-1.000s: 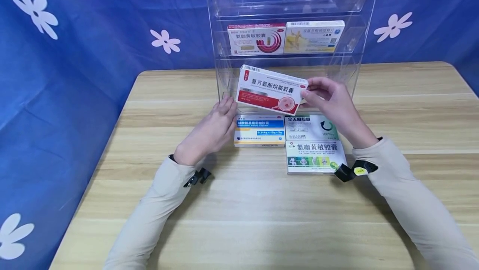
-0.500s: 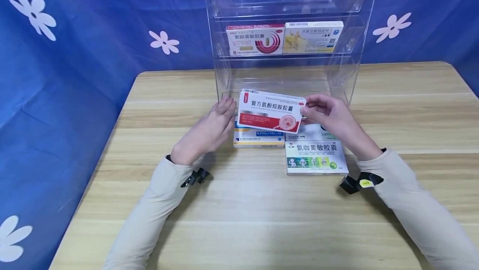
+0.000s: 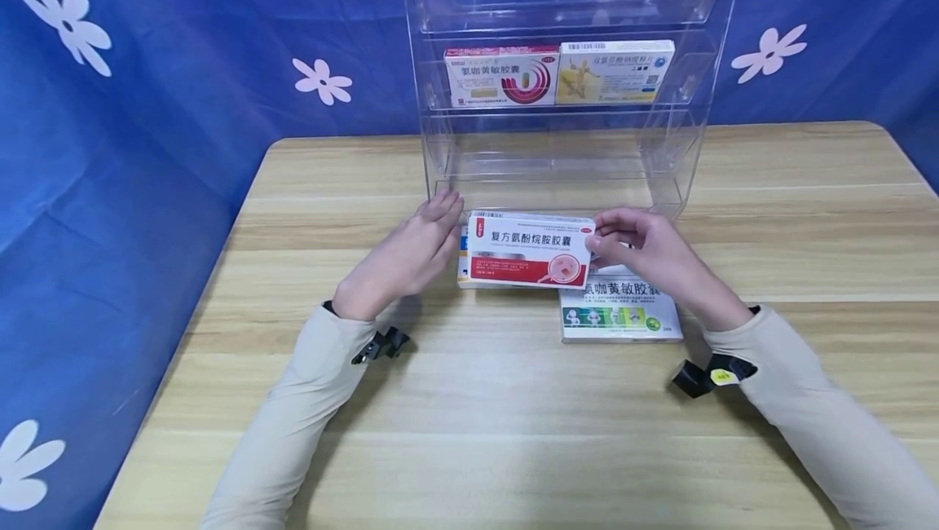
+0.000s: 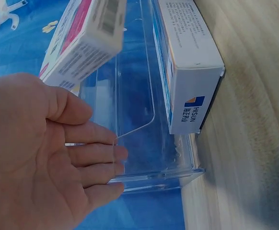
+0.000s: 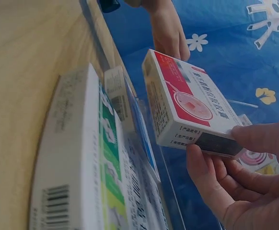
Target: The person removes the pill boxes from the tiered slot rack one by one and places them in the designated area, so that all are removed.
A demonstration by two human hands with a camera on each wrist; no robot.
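Note:
My right hand pinches the right end of a red-and-white medicine box. In the right wrist view, thumb and fingers grip that box's end, clear of the table. It hides most of a blue-and-white medicine box, whose HISUN end shows in the left wrist view. My left hand has its fingers extended and rests against the lower left corner of a clear acrylic rack. A green-and-white medicine box lies below the right hand; another box behind it is mostly covered.
On the rack's middle tier stand a pink-and-white medicine box and a yellow-and-white medicine box. A blue flowered cloth hangs behind and left of the wooden table.
The right hand has brought the red-and-white box down and toward me, from in front of the rack's lower part to over the boxes on the table, levelling its tilt. The left hand stays put.

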